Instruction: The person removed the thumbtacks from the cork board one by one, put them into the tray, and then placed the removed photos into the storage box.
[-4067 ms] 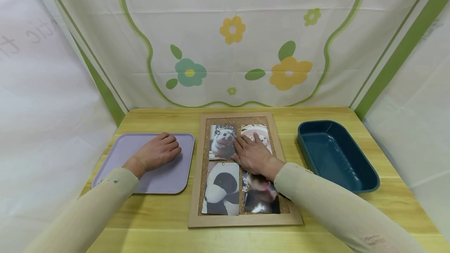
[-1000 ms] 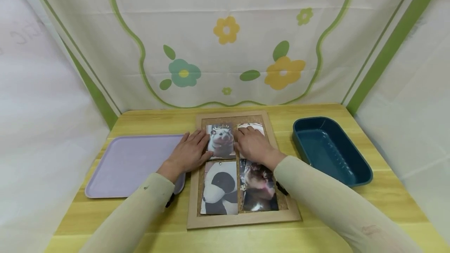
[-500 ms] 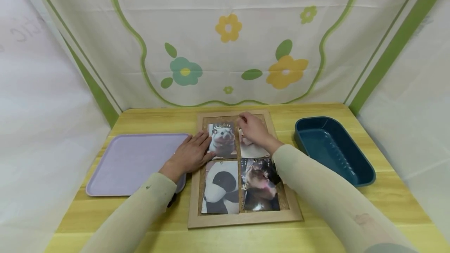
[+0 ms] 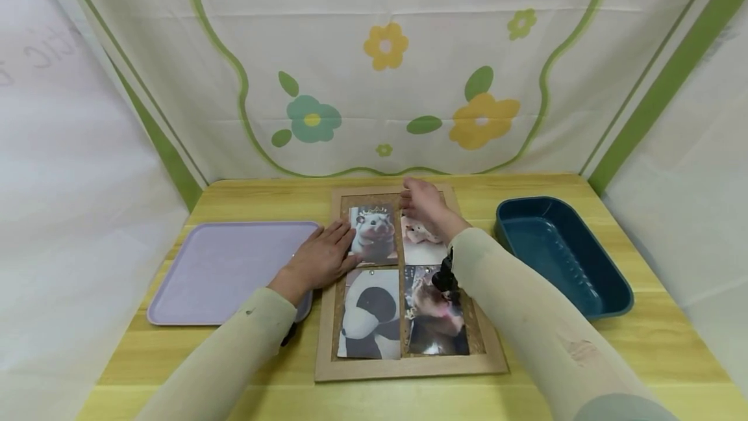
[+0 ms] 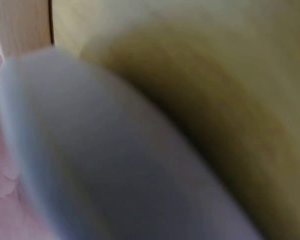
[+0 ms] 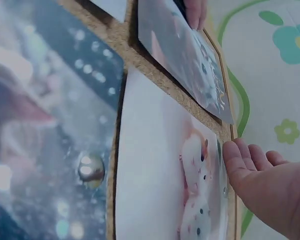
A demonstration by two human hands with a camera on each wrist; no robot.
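Note:
A wood-framed corkboard lies on the table with a photo in each quarter. My left hand rests with spread fingers on its left side, fingertips on the crowned hamster photo. At the top of the upper right photo is my right hand; in the right wrist view its fingers extend beside that photo's upper edge, holding nothing visible. A panda photo lies lower left and a dark animal photo lower right. A silver round-headed pin sits in the dark photo.
A lilac tray stands left of the board, its right edge under my left forearm or hand. A deep teal bin is at the right. Behind the table hangs a flowered cloth.
My left hand has gone from over the tray to the board's left side, then stayed. My right hand has slid from the middle of the upper right photo to its top, uncovering more picture.

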